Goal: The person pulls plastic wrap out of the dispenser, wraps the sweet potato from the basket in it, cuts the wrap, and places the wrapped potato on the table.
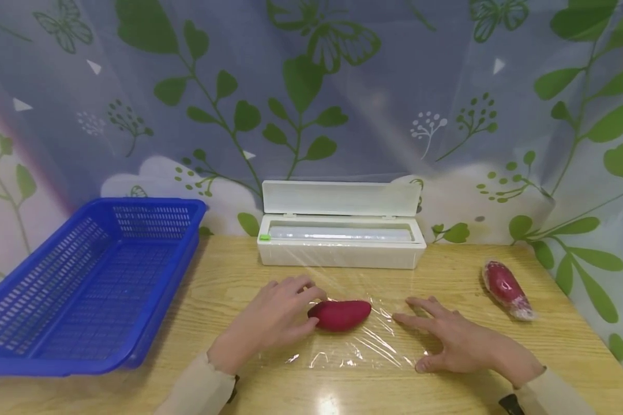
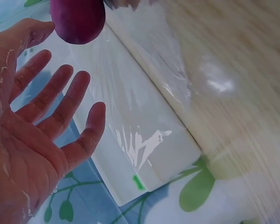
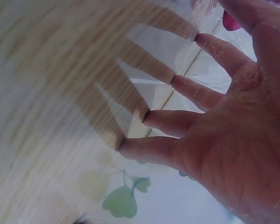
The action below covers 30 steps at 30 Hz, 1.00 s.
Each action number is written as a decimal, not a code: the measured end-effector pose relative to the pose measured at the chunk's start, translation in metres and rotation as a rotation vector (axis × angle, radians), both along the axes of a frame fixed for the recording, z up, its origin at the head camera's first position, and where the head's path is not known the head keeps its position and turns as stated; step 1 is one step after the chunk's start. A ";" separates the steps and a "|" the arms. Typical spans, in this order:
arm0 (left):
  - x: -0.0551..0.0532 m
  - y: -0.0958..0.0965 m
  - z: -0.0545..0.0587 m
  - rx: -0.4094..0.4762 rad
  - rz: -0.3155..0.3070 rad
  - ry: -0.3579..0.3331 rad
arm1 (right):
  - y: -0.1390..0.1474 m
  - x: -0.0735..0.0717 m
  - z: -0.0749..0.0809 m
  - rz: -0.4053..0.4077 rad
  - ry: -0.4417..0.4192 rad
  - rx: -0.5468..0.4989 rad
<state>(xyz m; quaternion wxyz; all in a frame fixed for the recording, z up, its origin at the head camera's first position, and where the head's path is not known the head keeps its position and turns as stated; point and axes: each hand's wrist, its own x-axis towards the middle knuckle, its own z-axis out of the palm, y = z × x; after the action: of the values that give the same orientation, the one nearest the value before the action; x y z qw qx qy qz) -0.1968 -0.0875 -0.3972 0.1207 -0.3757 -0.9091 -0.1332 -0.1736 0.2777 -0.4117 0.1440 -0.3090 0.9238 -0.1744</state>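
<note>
A reddish-purple sweet potato (image 1: 341, 315) lies on a sheet of clear plastic wrap (image 1: 363, 350) spread over the table. At its left end is my left hand (image 1: 276, 314), thumb tip right at the skin and the other fingers loosely bent, as the left wrist view (image 2: 42, 121) shows. To the right of the sweet potato, my right hand (image 1: 459, 341) has its fingers spread, fingertips down at the wrap's right side. The wrap runs back to a white dispenser box (image 1: 341, 255) with its lid (image 1: 341, 197) raised and a roll of film (image 1: 340, 233) inside.
A blue plastic basket (image 1: 150, 328) stands at the left. On the right side of the wooden table (image 1: 223, 288) lies another sweet potato (image 1: 506, 288), wrapped in film. A green slider (image 1: 265, 237) sits on the box's left end. A leaf-patterned curtain (image 1: 374, 127) hangs behind.
</note>
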 end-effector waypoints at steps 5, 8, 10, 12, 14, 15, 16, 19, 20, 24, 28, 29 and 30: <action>0.004 -0.011 -0.002 0.013 -0.013 0.032 | 0.000 0.001 0.000 -0.015 -0.016 -0.004; 0.009 -0.022 -0.002 0.001 -0.036 -0.027 | -0.001 0.002 -0.001 -0.032 -0.027 -0.014; 0.013 -0.030 -0.002 -0.024 -0.040 -0.106 | -0.001 0.003 -0.001 -0.050 -0.011 -0.021; 0.018 -0.040 -0.002 -0.057 -0.032 -0.203 | -0.002 0.007 -0.003 -0.063 0.027 -0.029; 0.023 -0.049 -0.001 -0.090 -0.007 -0.296 | -0.003 0.012 -0.004 -0.063 0.083 -0.023; 0.025 -0.053 -0.001 -0.103 0.007 -0.330 | -0.003 0.015 -0.006 -0.057 0.119 -0.016; 0.027 -0.057 -0.002 -0.113 0.012 -0.350 | -0.003 0.018 -0.007 -0.040 0.161 -0.013; 0.032 -0.065 -0.003 -0.127 0.012 -0.376 | -0.001 0.027 -0.008 0.013 0.237 0.009; 0.033 -0.066 -0.004 -0.132 0.003 -0.368 | 0.001 0.030 -0.009 0.033 0.261 0.007; 0.037 -0.066 -0.006 -0.133 -0.027 -0.288 | 0.009 0.037 -0.010 0.079 0.281 -0.005; 0.039 -0.064 -0.007 -0.113 -0.038 -0.188 | 0.012 0.040 -0.011 0.083 0.277 -0.029; 0.040 -0.063 -0.007 -0.107 -0.041 -0.169 | 0.012 0.040 -0.011 0.076 0.262 -0.027; 0.040 -0.064 -0.008 -0.103 -0.044 -0.157 | 0.011 0.041 -0.011 0.074 0.254 -0.027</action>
<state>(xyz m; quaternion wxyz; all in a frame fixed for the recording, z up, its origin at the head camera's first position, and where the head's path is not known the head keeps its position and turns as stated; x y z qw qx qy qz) -0.1569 -0.1511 -0.4048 0.0264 -0.3899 -0.9129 -0.1179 -0.1329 0.2888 -0.4226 0.0281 -0.3646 0.9200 -0.1408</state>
